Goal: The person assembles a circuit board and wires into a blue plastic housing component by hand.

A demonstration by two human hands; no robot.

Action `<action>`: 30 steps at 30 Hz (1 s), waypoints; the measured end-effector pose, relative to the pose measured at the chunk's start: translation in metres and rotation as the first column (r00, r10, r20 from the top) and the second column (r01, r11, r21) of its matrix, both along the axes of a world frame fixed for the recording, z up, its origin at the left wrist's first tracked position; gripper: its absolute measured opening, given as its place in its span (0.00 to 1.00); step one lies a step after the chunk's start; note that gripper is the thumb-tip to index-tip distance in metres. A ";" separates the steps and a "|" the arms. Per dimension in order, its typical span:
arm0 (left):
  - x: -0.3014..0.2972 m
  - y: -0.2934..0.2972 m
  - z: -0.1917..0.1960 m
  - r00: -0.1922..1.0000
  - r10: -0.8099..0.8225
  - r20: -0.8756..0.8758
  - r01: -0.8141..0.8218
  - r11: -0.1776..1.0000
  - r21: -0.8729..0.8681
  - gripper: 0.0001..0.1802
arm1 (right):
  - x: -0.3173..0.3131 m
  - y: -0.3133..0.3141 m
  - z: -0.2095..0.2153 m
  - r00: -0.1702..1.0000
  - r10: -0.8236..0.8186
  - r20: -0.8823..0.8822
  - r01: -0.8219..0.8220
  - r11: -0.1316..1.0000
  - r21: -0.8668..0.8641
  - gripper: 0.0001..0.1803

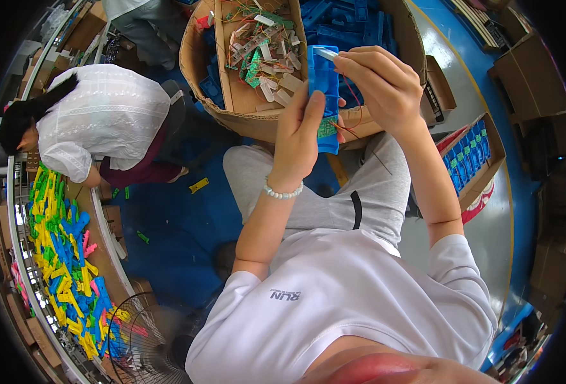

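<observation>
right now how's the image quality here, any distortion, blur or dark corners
Head view: strong fisheye bending, so the shelf edge at left curves and the corners go black. Light is even and bright, without harsh shadows. The left hand, right hand and blue case are sharp; the blurred pinkish shape at the bottom edge is too close to focus.

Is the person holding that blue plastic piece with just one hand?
No, both the left hand and the right hand grip the blue plastic piece.
</observation>
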State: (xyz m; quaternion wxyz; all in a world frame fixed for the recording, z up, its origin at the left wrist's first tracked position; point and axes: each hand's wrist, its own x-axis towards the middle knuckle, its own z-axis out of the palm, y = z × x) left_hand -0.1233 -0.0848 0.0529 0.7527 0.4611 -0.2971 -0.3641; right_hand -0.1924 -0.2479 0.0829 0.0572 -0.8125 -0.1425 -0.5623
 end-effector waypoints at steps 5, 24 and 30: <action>0.005 0.009 -0.011 0.994 -0.030 0.103 0.023 0.997 0.071 0.20 | -0.011 -0.005 0.010 0.987 0.000 -0.161 0.015 0.996 0.091 0.15; -0.009 0.003 -0.002 0.937 -0.276 -0.214 0.248 0.957 -0.147 0.23 | -0.005 -0.009 -0.042 0.600 0.730 0.329 -0.304 -0.172 0.937 0.24; -0.016 -0.001 0.003 0.942 -0.258 -0.216 0.215 0.955 -0.203 0.23 | -0.005 -0.003 -0.046 0.861 0.508 0.000 -0.281 0.476 0.834 0.14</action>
